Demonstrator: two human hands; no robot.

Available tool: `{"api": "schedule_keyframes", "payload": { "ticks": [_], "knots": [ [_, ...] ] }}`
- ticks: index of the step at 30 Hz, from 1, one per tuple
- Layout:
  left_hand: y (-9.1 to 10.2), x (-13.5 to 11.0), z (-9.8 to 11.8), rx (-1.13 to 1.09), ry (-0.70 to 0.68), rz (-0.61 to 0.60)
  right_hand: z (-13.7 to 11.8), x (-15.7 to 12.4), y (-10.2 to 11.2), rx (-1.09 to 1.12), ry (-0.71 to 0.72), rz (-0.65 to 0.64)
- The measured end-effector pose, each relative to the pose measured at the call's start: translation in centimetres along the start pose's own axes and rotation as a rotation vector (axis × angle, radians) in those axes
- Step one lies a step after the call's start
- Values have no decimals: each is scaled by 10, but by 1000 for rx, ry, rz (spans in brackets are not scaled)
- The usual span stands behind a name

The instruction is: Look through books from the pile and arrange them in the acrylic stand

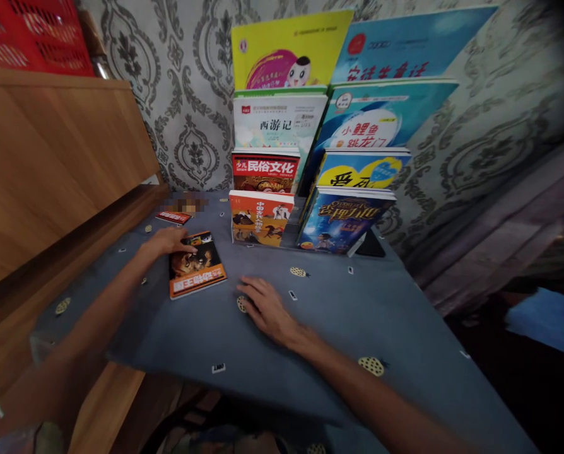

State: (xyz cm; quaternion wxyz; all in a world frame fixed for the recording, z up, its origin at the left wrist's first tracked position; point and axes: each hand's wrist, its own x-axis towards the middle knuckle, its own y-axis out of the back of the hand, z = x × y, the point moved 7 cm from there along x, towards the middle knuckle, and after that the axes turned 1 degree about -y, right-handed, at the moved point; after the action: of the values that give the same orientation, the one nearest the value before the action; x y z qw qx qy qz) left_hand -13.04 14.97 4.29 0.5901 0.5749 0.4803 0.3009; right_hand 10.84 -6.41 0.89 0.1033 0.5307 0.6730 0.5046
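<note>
A book with a big cat on its dark cover and an orange band [197, 268] lies on the cloth-covered table, its print upside down to me. At its upper left corner is my left hand [169, 241]. The thumb rests on the cover, and the other fingers bend at the far edge, partly hidden. My right hand [269, 310] is just right of this book, holding nothing, with its fingers apart and low over the cloth. Beyond my left hand lies another red and dark book [173, 216], with a blurred patch over its far part.
Two columns of upright books stand at the back, including an orange one [262, 217] and a dark blue one [343, 222] in front. A wooden cabinet [64, 164] with a red plastic basket [36, 38] borders the left. The patterned tablecloth [320, 315] drops at the near edge.
</note>
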Motion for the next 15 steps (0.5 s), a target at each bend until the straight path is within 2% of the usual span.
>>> {"api": "schedule_keyframes", "payload": {
  "ticks": [3,5,7,9,10,12,15],
  "knots": [
    [1,-24,24,32,21,-60,7,0,13,-5,-59,150],
    [-3,-42,48,-37,-54,-68,7,0,18,-21,-39,210],
    [-9,-59,76,-195,-170,-68,4,0,21,-50,4,239],
    [-15,-75,100,-361,-272,-86,-1,0,21,-83,36,229],
    [-17,-82,109,-393,-277,-91,-2,0,20,-101,39,210],
    [-17,-93,118,-335,-222,-70,-4,1,18,-136,23,155],
    [-7,-104,126,-112,-106,-3,-8,1,14,-183,18,84]
  ]
}}
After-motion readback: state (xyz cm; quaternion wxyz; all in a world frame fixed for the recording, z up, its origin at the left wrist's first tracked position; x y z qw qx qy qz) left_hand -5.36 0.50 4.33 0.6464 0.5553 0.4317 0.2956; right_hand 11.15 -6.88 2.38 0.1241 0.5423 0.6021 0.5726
